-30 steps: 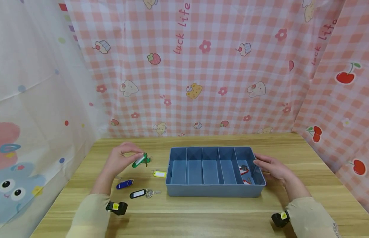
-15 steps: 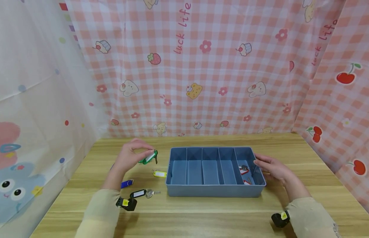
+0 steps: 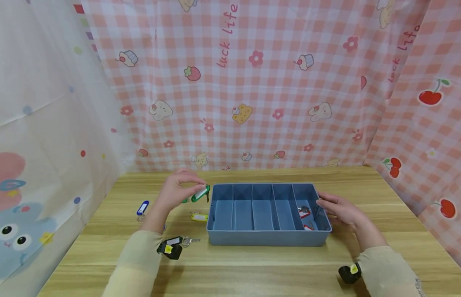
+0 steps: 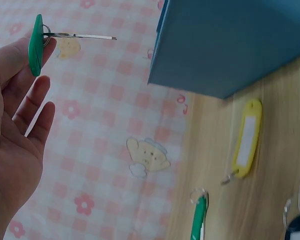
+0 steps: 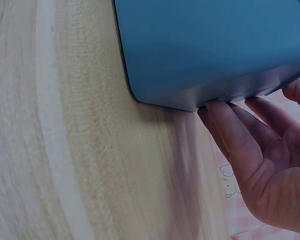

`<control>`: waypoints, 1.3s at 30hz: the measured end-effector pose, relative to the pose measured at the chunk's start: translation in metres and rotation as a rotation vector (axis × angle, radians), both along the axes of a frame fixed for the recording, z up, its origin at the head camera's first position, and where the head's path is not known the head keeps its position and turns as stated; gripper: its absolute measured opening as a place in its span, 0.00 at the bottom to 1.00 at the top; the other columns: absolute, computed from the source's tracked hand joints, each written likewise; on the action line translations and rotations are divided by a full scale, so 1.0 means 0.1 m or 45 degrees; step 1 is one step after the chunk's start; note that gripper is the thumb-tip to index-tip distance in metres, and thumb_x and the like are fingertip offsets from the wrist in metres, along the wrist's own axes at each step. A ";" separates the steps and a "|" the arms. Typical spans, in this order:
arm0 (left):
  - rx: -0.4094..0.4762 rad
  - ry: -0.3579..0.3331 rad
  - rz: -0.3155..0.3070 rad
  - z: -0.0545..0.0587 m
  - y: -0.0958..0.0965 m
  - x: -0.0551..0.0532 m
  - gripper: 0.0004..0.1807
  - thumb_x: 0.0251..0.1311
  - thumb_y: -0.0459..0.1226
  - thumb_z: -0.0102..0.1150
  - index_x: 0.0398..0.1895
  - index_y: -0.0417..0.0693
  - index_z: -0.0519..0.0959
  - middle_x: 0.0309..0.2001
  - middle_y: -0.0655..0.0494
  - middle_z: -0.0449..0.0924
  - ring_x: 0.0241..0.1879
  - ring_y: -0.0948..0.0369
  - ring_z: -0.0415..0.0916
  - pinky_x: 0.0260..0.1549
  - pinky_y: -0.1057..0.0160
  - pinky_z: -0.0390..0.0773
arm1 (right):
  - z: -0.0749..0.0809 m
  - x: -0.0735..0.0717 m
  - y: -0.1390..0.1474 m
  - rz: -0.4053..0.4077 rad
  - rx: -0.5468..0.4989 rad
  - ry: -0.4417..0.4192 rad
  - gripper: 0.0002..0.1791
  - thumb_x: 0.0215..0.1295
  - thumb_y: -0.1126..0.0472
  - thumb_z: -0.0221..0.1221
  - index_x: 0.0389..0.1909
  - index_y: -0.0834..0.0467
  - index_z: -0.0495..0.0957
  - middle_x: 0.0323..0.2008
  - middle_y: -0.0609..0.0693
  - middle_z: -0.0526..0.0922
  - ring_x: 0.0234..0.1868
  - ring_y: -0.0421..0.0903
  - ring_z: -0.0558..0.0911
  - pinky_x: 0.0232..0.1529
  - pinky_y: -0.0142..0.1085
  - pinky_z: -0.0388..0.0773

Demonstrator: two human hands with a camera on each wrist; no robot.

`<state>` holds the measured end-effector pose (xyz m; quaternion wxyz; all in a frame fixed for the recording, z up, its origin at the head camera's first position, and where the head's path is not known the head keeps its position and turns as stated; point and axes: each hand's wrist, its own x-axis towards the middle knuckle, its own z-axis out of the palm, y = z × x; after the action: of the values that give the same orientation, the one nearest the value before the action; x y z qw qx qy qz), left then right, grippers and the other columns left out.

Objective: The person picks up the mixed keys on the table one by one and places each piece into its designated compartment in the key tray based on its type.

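Head view: left hand (image 3: 178,190) pinched a green key tag (image 3: 200,193) between thumb and fingers, tag at 3 o'clock of the hand, key (image 3: 207,197) hanging toward 6. Blue tray (image 3: 269,238) stood between 3 and 4 o'clock of the tag. Right hand (image 3: 341,211), fingers loosely extended, touched the tray's 3 o'clock end.

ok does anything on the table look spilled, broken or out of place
Nothing stands out: the divided box sits upright, and the held green tag and loose yellow tag show no visible damage.
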<state>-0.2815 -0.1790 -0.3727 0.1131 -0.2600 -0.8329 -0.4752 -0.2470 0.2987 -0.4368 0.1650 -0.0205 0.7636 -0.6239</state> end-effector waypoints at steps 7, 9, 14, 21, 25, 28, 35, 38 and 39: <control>-0.006 0.050 -0.063 0.05 0.19 -0.03 0.04 0.55 0.33 0.72 0.35 0.46 0.89 0.35 0.57 0.86 0.48 0.53 0.72 0.52 0.49 0.68 | 0.00 0.00 0.01 0.007 0.022 -0.004 0.38 0.77 0.54 0.50 0.75 0.68 0.44 0.69 0.75 0.58 0.55 0.47 0.79 0.49 0.42 0.80; -0.005 0.061 -0.084 0.06 0.25 -0.03 0.04 0.55 0.32 0.72 0.34 0.46 0.89 0.35 0.57 0.86 0.49 0.51 0.72 0.53 0.47 0.68 | 0.00 0.00 0.01 0.007 0.030 -0.006 0.38 0.77 0.54 0.50 0.75 0.68 0.44 0.69 0.75 0.57 0.56 0.48 0.78 0.50 0.42 0.80; 0.013 0.038 -0.129 0.09 0.41 -0.03 0.04 0.55 0.31 0.71 0.34 0.46 0.89 0.36 0.58 0.86 0.51 0.51 0.71 0.54 0.45 0.67 | -0.01 0.00 0.01 0.007 0.037 -0.001 0.38 0.77 0.54 0.50 0.75 0.69 0.44 0.69 0.75 0.57 0.56 0.48 0.78 0.49 0.42 0.80; 0.022 0.007 -0.168 0.10 0.61 -0.05 0.05 0.55 0.33 0.72 0.35 0.48 0.89 0.39 0.58 0.83 0.52 0.57 0.70 0.53 0.47 0.68 | 0.00 0.00 0.00 0.004 0.027 0.008 0.38 0.77 0.54 0.51 0.75 0.69 0.45 0.68 0.75 0.58 0.54 0.46 0.79 0.50 0.42 0.80; 0.021 0.041 -0.183 0.12 0.72 -0.06 0.04 0.55 0.33 0.72 0.34 0.49 0.90 0.37 0.60 0.85 0.52 0.57 0.70 0.53 0.47 0.69 | 0.01 0.00 0.00 0.011 0.018 0.009 0.38 0.77 0.54 0.50 0.75 0.69 0.44 0.68 0.75 0.58 0.56 0.48 0.78 0.50 0.42 0.80; -0.010 0.076 -0.172 0.15 0.80 -0.06 0.04 0.55 0.34 0.72 0.34 0.49 0.90 0.37 0.61 0.85 0.50 0.58 0.71 0.50 0.50 0.70 | 0.01 0.00 0.00 0.019 0.016 0.006 0.38 0.77 0.54 0.50 0.75 0.69 0.44 0.69 0.75 0.58 0.57 0.50 0.77 0.50 0.43 0.79; 0.007 0.098 -0.247 0.20 1.00 -0.07 0.04 0.57 0.34 0.71 0.35 0.48 0.90 0.37 0.60 0.85 0.49 0.58 0.72 0.45 0.53 0.73 | 0.00 -0.01 0.01 0.027 0.005 0.002 0.38 0.77 0.54 0.50 0.76 0.69 0.43 0.69 0.75 0.57 0.57 0.49 0.77 0.50 0.43 0.80; 0.034 0.126 -0.296 0.20 1.09 -0.08 0.04 0.57 0.33 0.71 0.35 0.47 0.90 0.36 0.60 0.85 0.48 0.59 0.71 0.43 0.55 0.74 | -0.01 -0.01 0.02 0.032 0.003 0.010 0.38 0.77 0.54 0.50 0.75 0.69 0.43 0.69 0.76 0.57 0.56 0.49 0.78 0.50 0.43 0.80; 0.045 0.138 -0.317 0.20 1.12 -0.09 0.04 0.56 0.32 0.71 0.35 0.46 0.89 0.35 0.59 0.84 0.47 0.58 0.72 0.42 0.55 0.75 | -0.01 -0.01 0.02 0.032 0.000 0.012 0.38 0.77 0.55 0.49 0.75 0.70 0.43 0.69 0.76 0.57 0.56 0.49 0.78 0.50 0.43 0.80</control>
<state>-0.2902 -0.0668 -0.3525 0.1027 -0.3844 -0.7784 -0.4855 -0.2478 0.3005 -0.4377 0.1693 -0.0331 0.7640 -0.6217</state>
